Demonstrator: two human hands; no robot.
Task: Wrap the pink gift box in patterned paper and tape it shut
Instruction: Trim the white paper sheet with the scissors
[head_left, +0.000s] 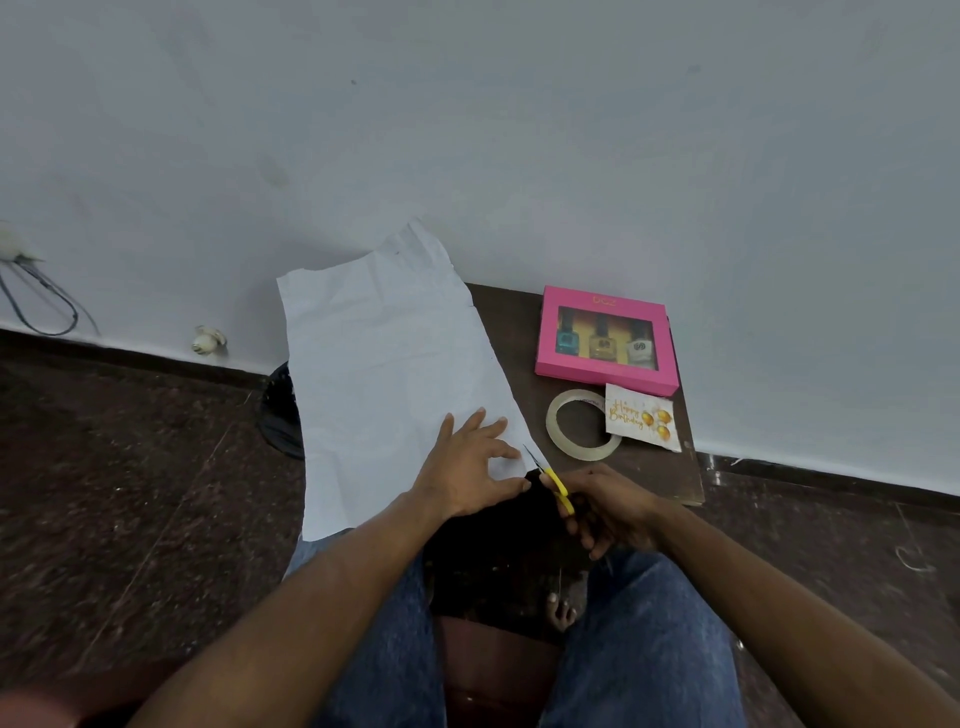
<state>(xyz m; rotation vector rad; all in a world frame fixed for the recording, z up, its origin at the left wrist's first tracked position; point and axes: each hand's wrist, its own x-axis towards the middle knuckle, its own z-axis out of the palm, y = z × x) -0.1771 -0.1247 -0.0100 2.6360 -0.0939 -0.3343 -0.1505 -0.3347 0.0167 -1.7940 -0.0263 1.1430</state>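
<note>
The left hand (470, 467) is pressed flat, fingers spread, on the paper (384, 374); yellow scissors (553, 480) are gripped by the right hand (608, 512). The pink box (605, 338) is seen well beyond both.

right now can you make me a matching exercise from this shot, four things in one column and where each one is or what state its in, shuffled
Things:
1. pink gift box
2. tape roll
3. scissors
4. paper sheet

Places or states:
A. held in the right hand
B. pressed flat under the left hand
C. at the table's far end, by the wall
D. lying flat beside the birthday card

Pairs: 1-C, 2-D, 3-A, 4-B
</note>
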